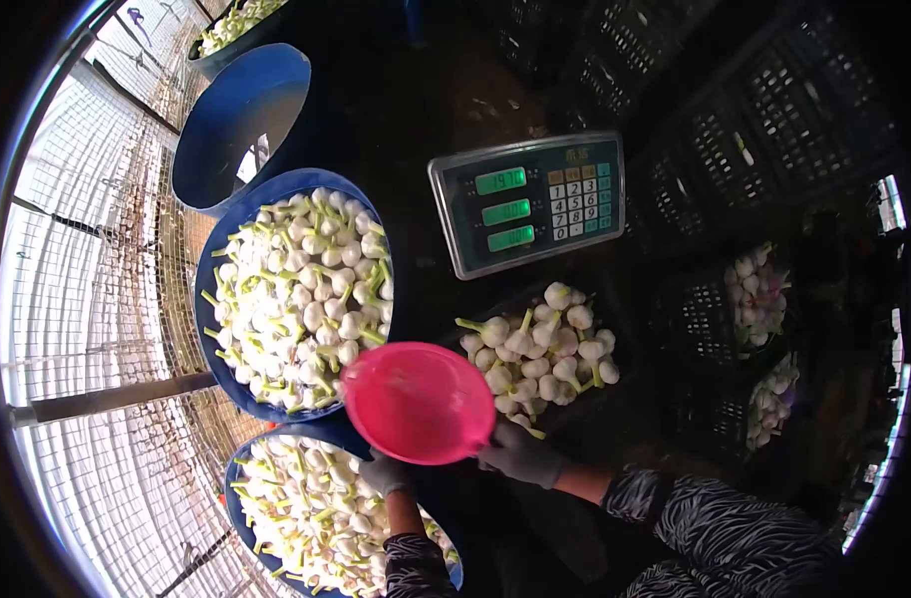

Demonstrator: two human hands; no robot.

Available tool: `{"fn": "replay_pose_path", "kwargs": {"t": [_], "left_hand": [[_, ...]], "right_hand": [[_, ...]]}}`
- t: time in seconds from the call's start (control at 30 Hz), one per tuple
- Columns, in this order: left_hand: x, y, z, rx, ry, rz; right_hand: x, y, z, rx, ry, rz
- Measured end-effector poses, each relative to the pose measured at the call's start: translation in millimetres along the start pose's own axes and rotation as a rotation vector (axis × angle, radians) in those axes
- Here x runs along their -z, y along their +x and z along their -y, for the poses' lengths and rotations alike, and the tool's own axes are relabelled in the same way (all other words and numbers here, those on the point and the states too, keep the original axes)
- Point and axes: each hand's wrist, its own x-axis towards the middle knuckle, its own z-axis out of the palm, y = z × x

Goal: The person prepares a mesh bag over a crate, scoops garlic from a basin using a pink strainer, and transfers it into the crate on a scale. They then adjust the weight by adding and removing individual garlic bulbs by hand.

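A pink plastic basin [421,404] is held tilted above the gap between a blue tub of garlic and the scale's crate; it looks empty inside. My left hand [384,472], in a grey glove, grips the basin's near lower edge, its fingers partly hidden by it. At the basin's right rim, my gloved right hand [521,456] is closed on the edge. Just beyond the basin lie garlic bulbs [545,349] with short green stems, heaped in a dark crate below the scale display [528,204]. More garlic [306,289] fills the blue tub [204,299] to the left.
Another blue tub [238,498] of garlic stands near my left arm. Farther off is a blue tub [188,149] with liquid in it. Black crates [705,314] line the right side, some with garlic [759,299]. A wire mesh wall [107,299] and horizontal pole [117,399] are at left.
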Motion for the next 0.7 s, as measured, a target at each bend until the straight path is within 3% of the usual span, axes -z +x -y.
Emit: {"fn": "replay_pose_path", "kwargs": {"t": [0.07,0.17,0.23,0.27,0.3,0.33,0.37,0.4,0.5,0.7], "left_hand": [[-5.0,1.9,6.2,-0.019,0.023,-0.015],[8.3,-21.6,-37.2,0.059,0.164,0.016],[7.9,-19.7,-37.6,0.101,0.36,0.025],[1.2,-13.0,-18.6,0.079,0.272,0.069],[-4.8,-14.4,-10.0,0.034,0.295,0.005],[4.9,-18.5,-24.9,0.07,0.248,0.107],[4.2,-24.2,-30.5,0.026,0.236,0.025],[3.7,-19.7,-21.9,0.05,0.236,0.122],[8.3,-27.6,-41.8,0.093,0.144,0.103],[12.9,-33.1,-52.1,0.091,0.021,0.09]], "right_hand": [[-25.6,35.2,-10.1,0.116,0.076,-0.011],[-48.6,81.8,19.9,-0.089,0.066,0.112],[-48.0,120.2,0.6,0.189,-0.283,-0.017],[-56.1,139.0,-7.0,0.326,-0.447,-0.05],[-53.9,158.3,4.8,0.404,-0.805,-0.165],[-49.6,184.8,1.4,0.457,-0.949,-0.192],[-45.6,207.5,7.3,0.396,-1.08,-0.263],[-48.3,221.5,34.2,0.359,-1.143,-0.279],[-50.4,285.6,62.8,0.294,-1.538,-0.297],[-95.6,361.6,35.5,0.173,-1.746,-0.085]]}}
